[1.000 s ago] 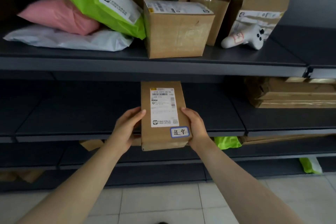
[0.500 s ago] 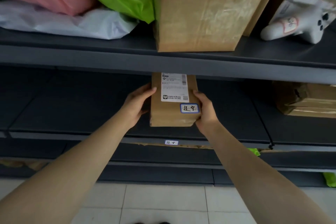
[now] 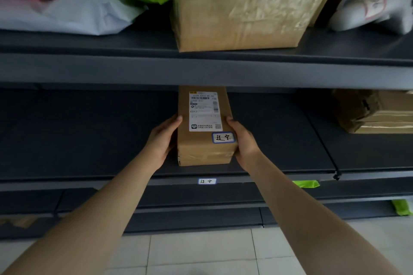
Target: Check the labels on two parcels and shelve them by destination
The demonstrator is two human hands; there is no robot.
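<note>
Left hand (image 3: 163, 138) and right hand (image 3: 244, 143) hold the parcel (image 3: 201, 149) by its long sides. It looks stiff and light.

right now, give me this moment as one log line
step: placing parcel | left hand: grips left side | right hand: grips right side | location: middle shelf, label up | parcel tag matches shelf-edge tag

My long parcel (image 3: 204, 127) lies on the middle shelf (image 3: 89, 140). My left hand (image 3: 162, 140) holds the parcel's left side, my right hand (image 3: 243, 143) its right side. A shelf tag (image 3: 207, 181) sits just below the parcel. A big box (image 3: 241, 6) stands above it on the upper shelf (image 3: 134, 69). Flat boxes (image 3: 375, 111) lie well off to its right.
</note>
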